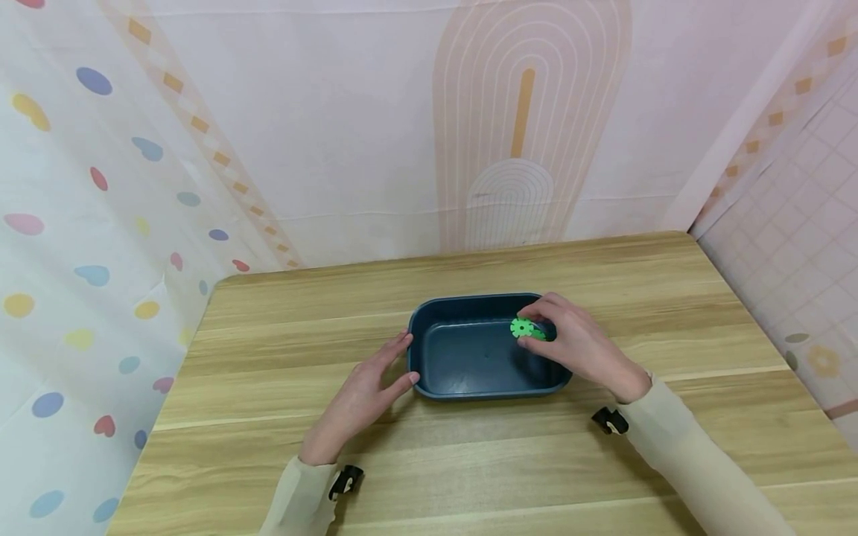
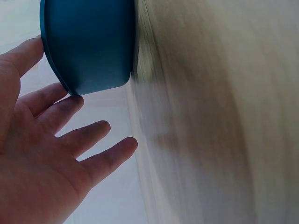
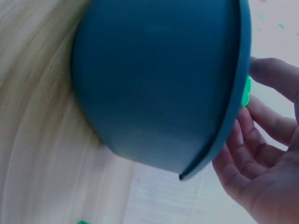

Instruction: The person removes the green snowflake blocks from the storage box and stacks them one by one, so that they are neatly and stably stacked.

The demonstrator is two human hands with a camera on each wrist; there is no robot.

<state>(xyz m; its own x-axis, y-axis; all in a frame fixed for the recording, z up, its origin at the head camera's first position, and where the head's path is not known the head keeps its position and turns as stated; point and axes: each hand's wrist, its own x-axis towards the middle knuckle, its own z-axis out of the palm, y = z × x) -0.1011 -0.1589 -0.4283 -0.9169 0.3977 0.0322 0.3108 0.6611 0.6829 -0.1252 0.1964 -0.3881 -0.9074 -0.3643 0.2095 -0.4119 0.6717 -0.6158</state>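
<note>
wood-grain tabletop (image 1: 482, 461) | arch-print backdrop (image 1: 362, 134) behind | spotted curtain (image 1: 60, 186) left | grid-print curtain (image 1: 804, 223) right

I can't read any words, labels, brand names, numbers or signs here, not in the head view and not in the left or right wrist view.

You pinch a bright green disc (image 1: 521, 327), notched round its edge and holed at its centre, between the thumb and fingers of your right hand (image 1: 579, 339), over the right part of the bin, its face towards you. Darker green shows just beside it; whether that is another disc is unclear. The dark blue bin (image 1: 456, 357), oblong and round-cornered, sits upright on the table (image 1: 469, 461), its left end touched by your left hand (image 1: 362, 391).
</note>
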